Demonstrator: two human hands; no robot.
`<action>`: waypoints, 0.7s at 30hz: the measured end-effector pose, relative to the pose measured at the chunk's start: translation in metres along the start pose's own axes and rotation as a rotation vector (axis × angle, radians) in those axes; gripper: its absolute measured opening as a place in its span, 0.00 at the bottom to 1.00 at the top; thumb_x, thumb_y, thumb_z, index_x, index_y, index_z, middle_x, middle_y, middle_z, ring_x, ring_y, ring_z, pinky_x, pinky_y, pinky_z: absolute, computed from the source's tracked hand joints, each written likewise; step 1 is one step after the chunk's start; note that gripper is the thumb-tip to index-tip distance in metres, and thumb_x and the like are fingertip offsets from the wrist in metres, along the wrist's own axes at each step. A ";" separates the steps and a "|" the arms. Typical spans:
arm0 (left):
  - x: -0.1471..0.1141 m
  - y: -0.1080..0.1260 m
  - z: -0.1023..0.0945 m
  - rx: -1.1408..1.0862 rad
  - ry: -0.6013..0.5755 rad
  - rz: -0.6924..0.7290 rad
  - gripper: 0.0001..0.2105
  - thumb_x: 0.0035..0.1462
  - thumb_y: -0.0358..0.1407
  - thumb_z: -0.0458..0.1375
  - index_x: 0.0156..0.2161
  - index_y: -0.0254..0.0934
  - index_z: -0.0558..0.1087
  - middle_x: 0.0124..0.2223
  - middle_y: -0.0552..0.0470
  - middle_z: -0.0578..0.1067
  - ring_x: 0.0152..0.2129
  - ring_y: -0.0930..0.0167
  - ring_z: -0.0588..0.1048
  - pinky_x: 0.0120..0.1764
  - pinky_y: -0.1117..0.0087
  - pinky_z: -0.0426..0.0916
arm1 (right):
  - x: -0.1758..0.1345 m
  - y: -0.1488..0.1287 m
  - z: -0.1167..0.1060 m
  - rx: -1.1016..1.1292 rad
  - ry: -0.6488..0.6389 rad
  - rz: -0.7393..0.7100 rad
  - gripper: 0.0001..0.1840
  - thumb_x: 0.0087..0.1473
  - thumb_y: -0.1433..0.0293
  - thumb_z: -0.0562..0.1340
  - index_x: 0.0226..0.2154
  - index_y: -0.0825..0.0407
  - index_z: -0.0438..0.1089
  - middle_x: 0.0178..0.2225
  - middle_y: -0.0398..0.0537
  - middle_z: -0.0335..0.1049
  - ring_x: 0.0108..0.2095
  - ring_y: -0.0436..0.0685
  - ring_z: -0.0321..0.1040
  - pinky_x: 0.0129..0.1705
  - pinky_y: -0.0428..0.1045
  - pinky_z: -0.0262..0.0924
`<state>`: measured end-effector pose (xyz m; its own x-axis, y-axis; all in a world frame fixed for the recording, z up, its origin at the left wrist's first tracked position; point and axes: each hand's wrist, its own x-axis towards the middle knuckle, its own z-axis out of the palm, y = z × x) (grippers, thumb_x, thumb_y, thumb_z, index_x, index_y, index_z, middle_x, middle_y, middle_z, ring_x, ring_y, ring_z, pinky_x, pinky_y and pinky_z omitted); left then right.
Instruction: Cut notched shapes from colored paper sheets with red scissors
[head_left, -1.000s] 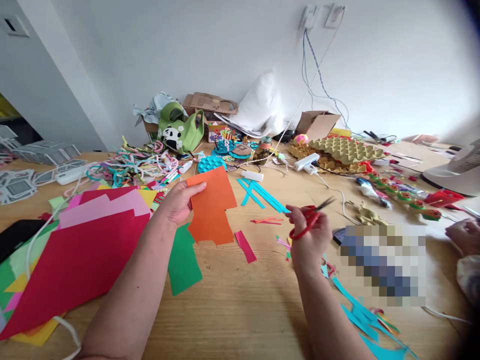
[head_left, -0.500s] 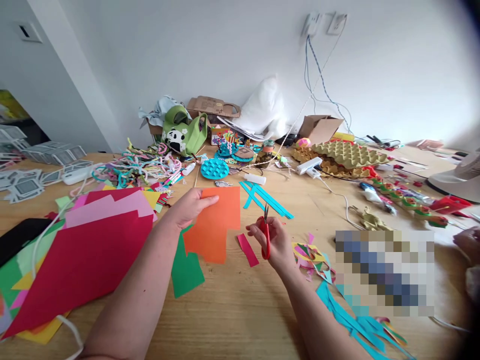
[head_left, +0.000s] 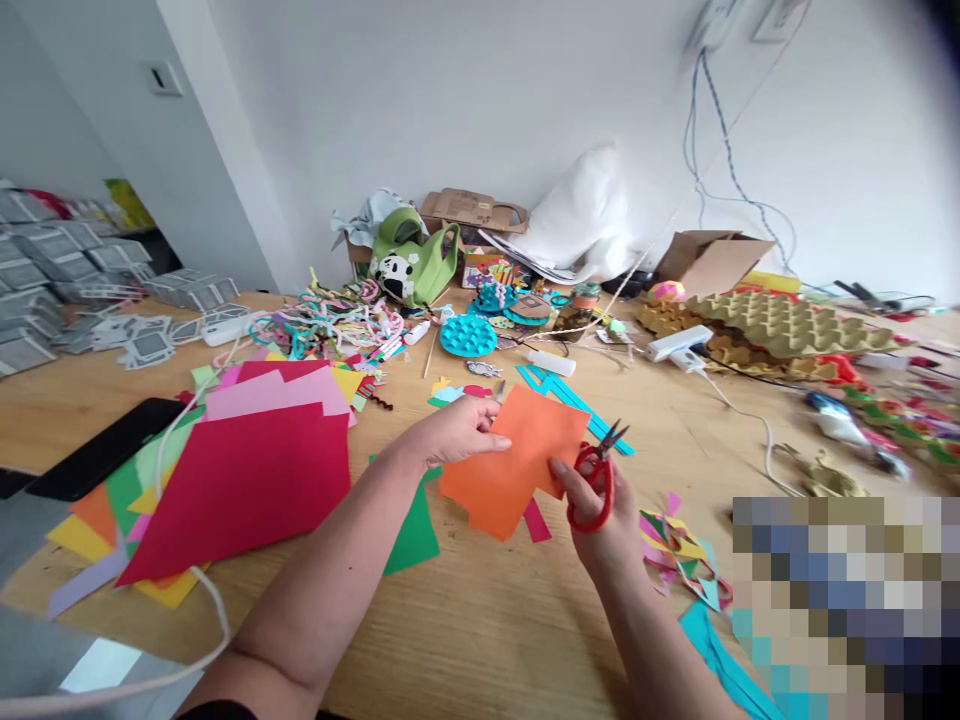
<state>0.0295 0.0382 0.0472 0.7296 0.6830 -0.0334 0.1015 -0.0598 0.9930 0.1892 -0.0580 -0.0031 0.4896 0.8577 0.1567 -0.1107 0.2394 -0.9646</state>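
An orange sheet of paper (head_left: 510,465) with a notched outline is pinched at its upper left by my left hand (head_left: 461,435). My right hand (head_left: 600,505) is wrapped round red-handled scissors (head_left: 596,470), their blades a little apart and pointing up and right, beside the sheet's right edge. The right thumb overlaps that edge of the paper. Under and left of the sheet lies a green paper piece (head_left: 414,535). A dark pink strip (head_left: 536,520) sticks out below it, partly covered.
A stack of coloured paper with a large red sheet (head_left: 255,490) on top lies at left. Blue strips (head_left: 600,420) lie behind my right hand; paper scraps (head_left: 679,545) lie to its right. Pipe cleaners (head_left: 330,325), a green panda bag (head_left: 416,260) and egg trays (head_left: 795,320) stand along the back.
The orange sheet has turned and tilted, and my right hand with the scissors has come up to its right edge. The camera view has swung to the left.
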 end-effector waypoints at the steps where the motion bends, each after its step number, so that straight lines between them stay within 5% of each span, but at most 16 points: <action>1: 0.000 0.000 -0.002 0.054 0.024 0.001 0.09 0.42 0.38 0.63 0.30 0.36 0.71 0.24 0.55 0.71 0.25 0.70 0.71 0.28 0.72 0.62 | 0.001 0.000 -0.001 -0.019 0.014 -0.015 0.15 0.41 0.64 0.68 0.30 0.52 0.65 0.25 0.42 0.69 0.26 0.52 0.67 0.30 0.49 0.62; 7: -0.019 0.012 -0.042 0.263 0.297 0.015 0.07 0.43 0.34 0.61 0.28 0.35 0.67 0.22 0.58 0.65 0.20 0.74 0.65 0.25 0.74 0.57 | 0.003 0.003 -0.006 -0.133 0.089 -0.069 0.14 0.44 0.64 0.67 0.30 0.54 0.66 0.27 0.46 0.72 0.27 0.54 0.70 0.33 0.51 0.63; 14: -0.101 0.002 -0.123 0.459 0.784 -0.090 0.06 0.40 0.30 0.61 0.27 0.36 0.69 0.22 0.56 0.68 0.20 0.72 0.67 0.25 0.74 0.58 | 0.005 0.006 -0.011 -0.210 0.160 -0.060 0.12 0.44 0.65 0.67 0.30 0.54 0.68 0.27 0.47 0.72 0.28 0.55 0.69 0.32 0.51 0.63; 21: -0.152 -0.035 -0.154 0.079 0.748 -0.188 0.13 0.36 0.32 0.64 0.32 0.35 0.72 0.24 0.52 0.74 0.21 0.67 0.73 0.26 0.70 0.65 | 0.004 0.013 -0.010 -0.232 0.146 -0.048 0.10 0.45 0.65 0.66 0.29 0.52 0.68 0.27 0.46 0.71 0.28 0.56 0.69 0.27 0.49 0.60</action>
<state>-0.1888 0.0483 0.0353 0.0471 0.9950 -0.0877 0.2469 0.0735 0.9663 0.1982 -0.0556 -0.0166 0.6109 0.7691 0.1877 0.1086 0.1535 -0.9822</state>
